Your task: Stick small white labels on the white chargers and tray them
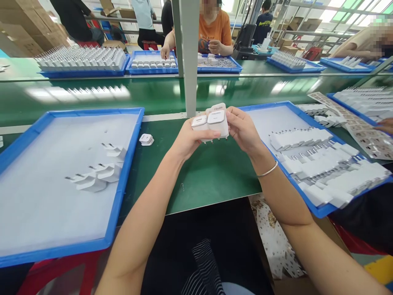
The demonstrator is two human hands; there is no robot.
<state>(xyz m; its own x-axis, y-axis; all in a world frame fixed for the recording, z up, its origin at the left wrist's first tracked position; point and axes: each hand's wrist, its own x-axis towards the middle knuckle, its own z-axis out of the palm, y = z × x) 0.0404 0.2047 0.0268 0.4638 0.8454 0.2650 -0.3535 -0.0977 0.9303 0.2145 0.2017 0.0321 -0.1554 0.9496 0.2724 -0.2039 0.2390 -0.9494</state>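
Note:
Several white plug adapters (217, 119) are held together in front of me, above the green work surface, with metal pins showing along their lower side. My left hand (192, 137) wraps round them from the left, its thumb across the front. On the right, my right hand (242, 128) pinches the edge of the same group with thumb and fingers. To the left, a blue-rimmed tray (112, 221) holds a few white adapters (92, 181) lying with pins up. Rows of similar adapters (313, 157) fill part of the right blue tray (291, 107).
A small stack of white pieces (146, 139) sits beside the left tray. A grey post (190, 61) rises behind my hands. A printed sheet (353, 123) lies at the right. Across the bench a person in orange (215, 32) handles parts over blue trays.

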